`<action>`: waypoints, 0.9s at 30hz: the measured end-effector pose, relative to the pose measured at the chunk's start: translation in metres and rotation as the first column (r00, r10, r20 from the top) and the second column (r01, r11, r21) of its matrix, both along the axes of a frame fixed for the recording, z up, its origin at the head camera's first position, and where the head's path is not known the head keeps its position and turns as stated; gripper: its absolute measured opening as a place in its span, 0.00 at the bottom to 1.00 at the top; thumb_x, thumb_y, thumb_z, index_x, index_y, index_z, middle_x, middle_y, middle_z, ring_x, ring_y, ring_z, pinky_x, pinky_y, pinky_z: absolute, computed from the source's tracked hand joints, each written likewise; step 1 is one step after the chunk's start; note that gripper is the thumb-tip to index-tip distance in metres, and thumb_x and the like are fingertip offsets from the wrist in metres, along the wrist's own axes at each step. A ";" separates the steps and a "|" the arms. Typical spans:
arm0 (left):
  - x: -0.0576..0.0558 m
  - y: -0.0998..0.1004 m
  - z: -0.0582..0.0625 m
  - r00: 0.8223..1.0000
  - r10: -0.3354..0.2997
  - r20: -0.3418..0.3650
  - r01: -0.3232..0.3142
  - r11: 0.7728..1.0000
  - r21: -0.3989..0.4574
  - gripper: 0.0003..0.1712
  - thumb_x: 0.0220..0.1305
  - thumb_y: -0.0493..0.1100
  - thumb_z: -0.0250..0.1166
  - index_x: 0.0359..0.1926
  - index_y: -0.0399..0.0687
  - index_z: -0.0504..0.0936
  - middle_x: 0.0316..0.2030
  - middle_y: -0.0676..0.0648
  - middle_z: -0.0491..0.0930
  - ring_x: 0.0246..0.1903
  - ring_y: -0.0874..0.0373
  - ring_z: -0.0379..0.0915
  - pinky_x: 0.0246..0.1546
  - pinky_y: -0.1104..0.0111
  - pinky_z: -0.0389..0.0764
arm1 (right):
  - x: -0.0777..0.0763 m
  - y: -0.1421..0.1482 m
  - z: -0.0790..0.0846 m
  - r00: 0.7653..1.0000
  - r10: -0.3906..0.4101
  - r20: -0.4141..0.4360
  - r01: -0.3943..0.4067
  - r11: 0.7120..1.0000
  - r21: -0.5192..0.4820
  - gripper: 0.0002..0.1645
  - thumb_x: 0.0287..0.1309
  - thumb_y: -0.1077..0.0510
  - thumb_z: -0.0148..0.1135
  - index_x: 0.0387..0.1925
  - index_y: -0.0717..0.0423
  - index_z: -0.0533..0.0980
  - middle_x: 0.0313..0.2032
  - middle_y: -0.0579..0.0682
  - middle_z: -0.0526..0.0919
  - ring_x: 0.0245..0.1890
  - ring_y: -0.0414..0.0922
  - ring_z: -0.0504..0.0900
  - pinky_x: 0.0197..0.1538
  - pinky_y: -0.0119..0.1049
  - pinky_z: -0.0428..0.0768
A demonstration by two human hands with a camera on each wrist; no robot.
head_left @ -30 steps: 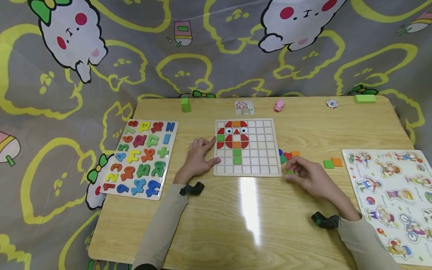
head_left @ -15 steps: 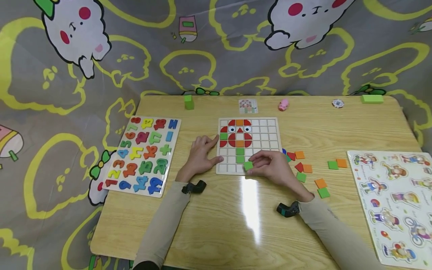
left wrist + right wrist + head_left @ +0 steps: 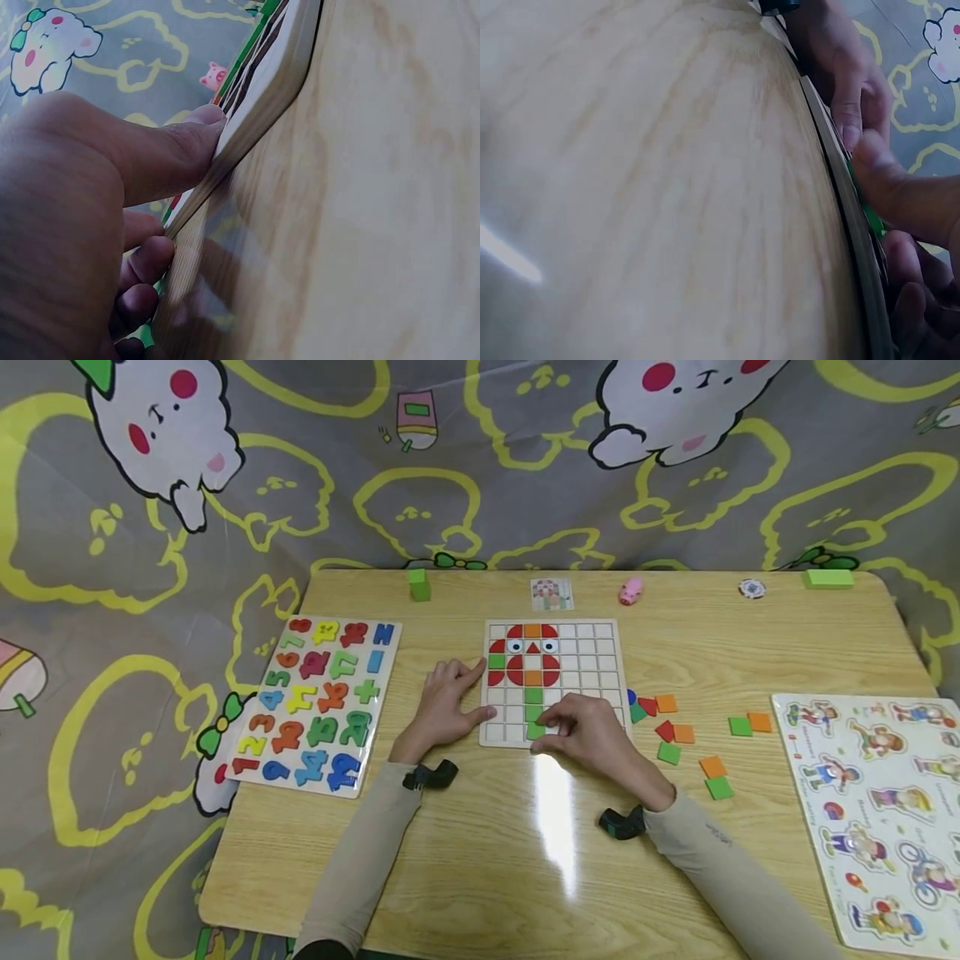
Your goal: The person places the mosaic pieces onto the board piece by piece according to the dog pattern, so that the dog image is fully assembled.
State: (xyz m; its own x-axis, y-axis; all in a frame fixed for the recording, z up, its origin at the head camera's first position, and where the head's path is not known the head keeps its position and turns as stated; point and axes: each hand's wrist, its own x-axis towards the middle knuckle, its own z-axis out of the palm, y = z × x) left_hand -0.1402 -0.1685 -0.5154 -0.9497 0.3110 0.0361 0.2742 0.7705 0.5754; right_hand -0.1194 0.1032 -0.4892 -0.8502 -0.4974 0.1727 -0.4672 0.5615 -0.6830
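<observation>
A white grid board with a pale wooden frame lies at mid-table. Red, orange, green and eye-patterned tiles form a figure on its left half. My left hand is at the board's left side, its thumb and index finger spread and touching the frame. The left wrist view shows that thumb lying on the rim. Over the bottom row, my right hand pinches a green square tile between thumb and fingers. This tile sits just below two other green tiles in the same column.
Loose orange, green and red tiles lie right of the board. A number puzzle is on the left, a picture puzzle on the right. Along the back stand a pattern card, pink pig, chip and green blocks.
My right hand has carried the green tile leftward from the loose pieces to the board, then slightly further left into the green column. My left hand stays at the board's edge.
</observation>
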 end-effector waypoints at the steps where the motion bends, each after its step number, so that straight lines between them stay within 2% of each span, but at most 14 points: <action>1: 0.000 0.000 0.000 1.000 -0.001 -0.002 0.001 1.000 -0.001 0.48 0.59 0.62 0.68 0.75 0.54 0.60 0.45 0.51 0.67 0.44 0.55 0.56 0.47 0.61 0.57 | 0.000 0.000 0.000 1.000 0.008 0.002 -0.008 1.000 0.001 0.17 0.39 0.48 0.82 0.32 0.49 0.87 0.26 0.43 0.81 0.22 0.34 0.74 0.26 0.30 0.73; 4: 0.000 0.000 0.000 1.000 -0.002 -0.006 0.002 1.000 0.001 0.48 0.58 0.63 0.68 0.75 0.54 0.60 0.45 0.50 0.67 0.44 0.54 0.56 0.47 0.61 0.57 | 0.000 -0.001 0.001 1.000 0.027 0.005 -0.027 1.000 -0.002 0.13 0.43 0.51 0.81 0.33 0.50 0.87 0.27 0.44 0.82 0.22 0.34 0.74 0.26 0.30 0.74; 8: 0.000 0.001 -0.001 1.000 -0.003 -0.010 0.003 1.000 0.002 0.48 0.58 0.63 0.68 0.75 0.54 0.60 0.45 0.50 0.67 0.44 0.55 0.55 0.47 0.61 0.57 | 0.000 0.002 0.002 0.999 0.033 0.012 -0.033 0.999 -0.028 0.14 0.44 0.52 0.80 0.34 0.50 0.87 0.28 0.44 0.82 0.23 0.34 0.74 0.27 0.30 0.73; 12: 0.001 0.001 0.000 1.000 0.003 -0.002 -0.003 1.000 0.000 0.48 0.59 0.62 0.68 0.75 0.55 0.60 0.45 0.51 0.66 0.44 0.55 0.55 0.47 0.61 0.56 | -0.010 0.029 0.008 1.000 -0.006 0.000 0.006 0.998 -0.066 0.14 0.45 0.53 0.80 0.36 0.51 0.86 0.29 0.43 0.83 0.24 0.36 0.75 0.28 0.29 0.73; 14: 0.001 0.003 0.000 1.000 0.002 0.004 -0.002 1.000 -0.003 0.48 0.59 0.62 0.68 0.76 0.56 0.59 0.45 0.51 0.66 0.44 0.55 0.55 0.47 0.61 0.56 | -0.017 0.057 0.013 0.999 -0.054 -0.008 0.054 0.998 -0.022 0.14 0.48 0.54 0.78 0.38 0.53 0.86 0.30 0.44 0.83 0.26 0.38 0.77 0.29 0.30 0.74; 17: 0.001 0.004 0.000 1.000 -0.002 0.011 0.002 1.000 -0.004 0.48 0.59 0.62 0.68 0.76 0.56 0.59 0.45 0.51 0.66 0.44 0.55 0.55 0.47 0.61 0.56 | -0.027 0.104 0.021 0.992 -0.125 -0.003 0.125 0.986 0.110 0.16 0.52 0.57 0.75 0.44 0.55 0.85 0.34 0.48 0.84 0.30 0.42 0.79 0.33 0.35 0.75; 20: 0.001 0.003 -0.001 1.000 -0.003 0.012 0.003 1.000 -0.006 0.48 0.59 0.62 0.68 0.76 0.55 0.59 0.46 0.51 0.66 0.44 0.55 0.55 0.48 0.61 0.57 | -0.031 0.138 0.025 0.988 -0.153 0.037 0.141 0.965 0.221 0.18 0.54 0.56 0.74 0.47 0.55 0.84 0.36 0.51 0.83 0.33 0.44 0.78 0.36 0.37 0.74; 23: 0.001 0.003 -0.001 1.000 -0.005 0.004 0.005 1.000 -0.010 0.48 0.60 0.62 0.67 0.75 0.55 0.60 0.46 0.50 0.66 0.44 0.54 0.55 0.48 0.61 0.56 | -0.034 0.154 0.025 0.987 -0.149 0.056 0.131 0.959 0.251 0.15 0.54 0.56 0.74 0.44 0.54 0.85 0.34 0.51 0.82 0.32 0.45 0.77 0.36 0.37 0.73; 27: 0.002 0.002 0.001 1.000 -0.012 -0.004 0.012 1.000 0.000 0.48 0.60 0.63 0.67 0.75 0.54 0.60 0.46 0.50 0.67 0.43 0.54 0.55 0.47 0.60 0.56 | -0.035 0.159 0.022 0.988 -0.148 0.035 0.134 0.956 0.259 0.11 0.51 0.55 0.76 0.36 0.54 0.84 0.30 0.48 0.81 0.29 0.43 0.76 0.33 0.35 0.72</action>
